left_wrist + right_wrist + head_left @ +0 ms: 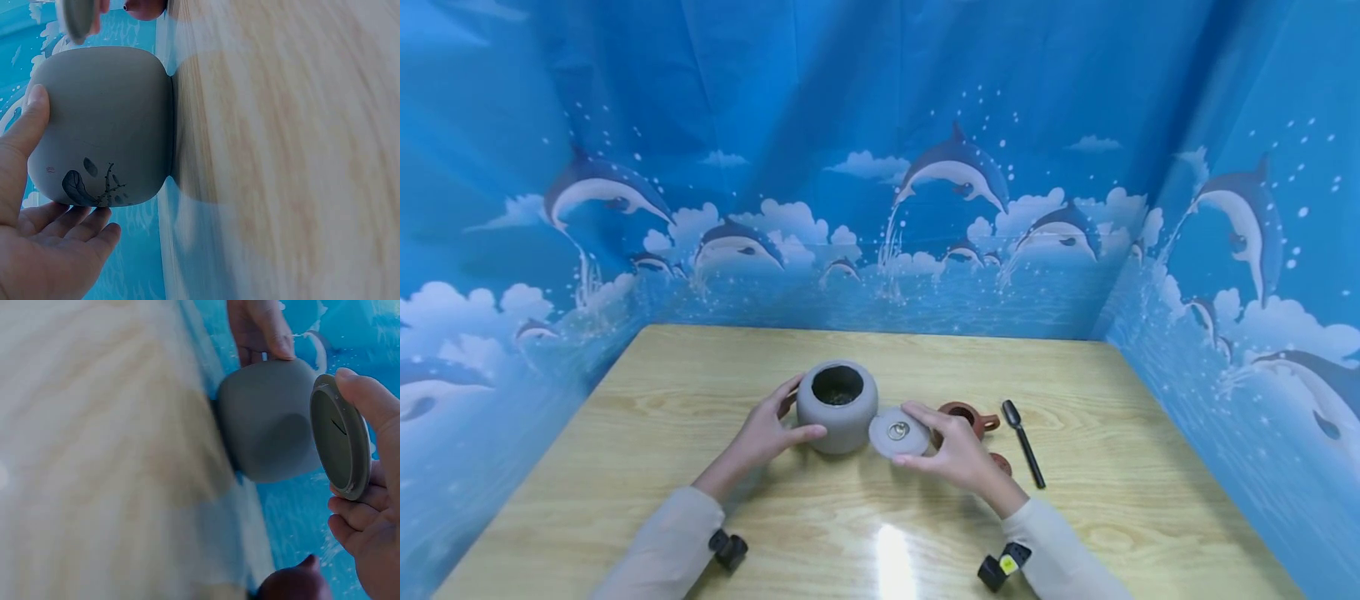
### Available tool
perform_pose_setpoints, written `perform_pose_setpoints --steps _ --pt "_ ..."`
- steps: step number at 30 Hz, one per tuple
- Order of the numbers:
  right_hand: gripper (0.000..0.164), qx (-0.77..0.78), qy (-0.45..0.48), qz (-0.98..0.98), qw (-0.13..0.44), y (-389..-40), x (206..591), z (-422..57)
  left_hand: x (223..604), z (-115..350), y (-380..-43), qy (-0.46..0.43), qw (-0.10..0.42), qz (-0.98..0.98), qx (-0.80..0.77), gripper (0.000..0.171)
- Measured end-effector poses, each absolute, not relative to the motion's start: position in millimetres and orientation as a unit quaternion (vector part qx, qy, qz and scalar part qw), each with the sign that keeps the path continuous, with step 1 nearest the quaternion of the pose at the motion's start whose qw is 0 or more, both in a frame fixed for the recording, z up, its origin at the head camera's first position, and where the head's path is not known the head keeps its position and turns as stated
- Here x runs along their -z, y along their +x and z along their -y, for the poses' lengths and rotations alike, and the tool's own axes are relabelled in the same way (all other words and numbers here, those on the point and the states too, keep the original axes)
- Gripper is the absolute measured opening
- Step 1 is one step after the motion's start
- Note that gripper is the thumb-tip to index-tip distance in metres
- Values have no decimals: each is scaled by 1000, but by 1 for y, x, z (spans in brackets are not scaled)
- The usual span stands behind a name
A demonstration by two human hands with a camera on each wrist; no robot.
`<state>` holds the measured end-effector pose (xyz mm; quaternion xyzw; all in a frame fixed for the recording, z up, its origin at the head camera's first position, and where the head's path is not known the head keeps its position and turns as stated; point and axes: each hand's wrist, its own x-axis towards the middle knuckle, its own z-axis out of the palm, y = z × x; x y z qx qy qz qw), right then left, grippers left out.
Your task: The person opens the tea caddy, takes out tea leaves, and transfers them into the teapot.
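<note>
A round grey jar (pixel 837 427) stands upright on the table with its mouth uncovered. Something dark lies inside, too small to make out. My left hand (pixel 771 427) grips the jar's left side, thumb at the front and fingers round the back. In the left wrist view, the jar's side (pixel 103 125) bears a dark leaf-and-branch drawing. Just right of the jar, my right hand (pixel 955 450) holds the grey lid (pixel 887 444) by its edge, above the table. A small ring-like knob tops the lid. Its rimmed underside (pixel 334 440) shows in the right wrist view.
A reddish-brown clay teapot (pixel 990 422), uncovered and partly hidden, stands beyond my right hand. Near it lies a small brown round piece (pixel 1001 464), mostly covered by the wrist. Farther right is a black scoop (pixel 1024 443). A blue dolphin-print curtain (pixel 850 192) borders the wooden table (pixel 700 358).
</note>
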<state>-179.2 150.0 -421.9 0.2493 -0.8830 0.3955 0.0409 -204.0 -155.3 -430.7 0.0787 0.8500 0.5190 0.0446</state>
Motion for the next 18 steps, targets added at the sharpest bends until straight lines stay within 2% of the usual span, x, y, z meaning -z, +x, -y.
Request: perform_pose_setpoints --steps 7,18 --pt "83 -387 254 887 6 -169 440 -154 431 155 -203 68 50 -851 -518 107" --pt "81 -384 278 880 -8 -167 454 -155 431 154 -205 66 50 -856 -511 109"
